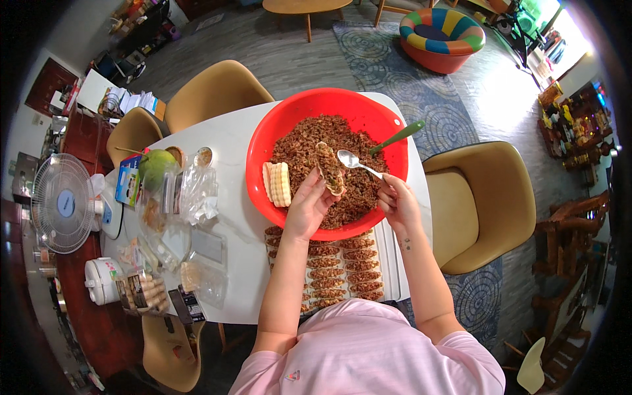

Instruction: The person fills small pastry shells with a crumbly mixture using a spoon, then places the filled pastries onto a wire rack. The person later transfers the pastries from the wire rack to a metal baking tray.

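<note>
Over a big red bowl (258, 148) of brown, crumbly mixture (304, 135), my left hand (311, 205) pinches a boat-shaped wafer shell (329, 170) filled with that mixture. My right hand (400, 203) grips a metal spoon (349, 158), its bowl right beside the shell's upper part. A stack of pale, ridged wafer shells (279, 184) rests inside the bowl's left side. From the mixture's right side sticks a utensil with a green handle (403, 133). Between my forearms lie rows of filled wafer shells (326, 272) on a pale tray, partly hidden by my body.
Clear plastic packaging (199, 194), a green fruit (157, 169), a white lidded container (102, 281) and a packet of pale rolls (143, 291) crowd the table's left. A white fan (64, 203) stands beyond. Tan chairs (490, 204) flank the white table (227, 135).
</note>
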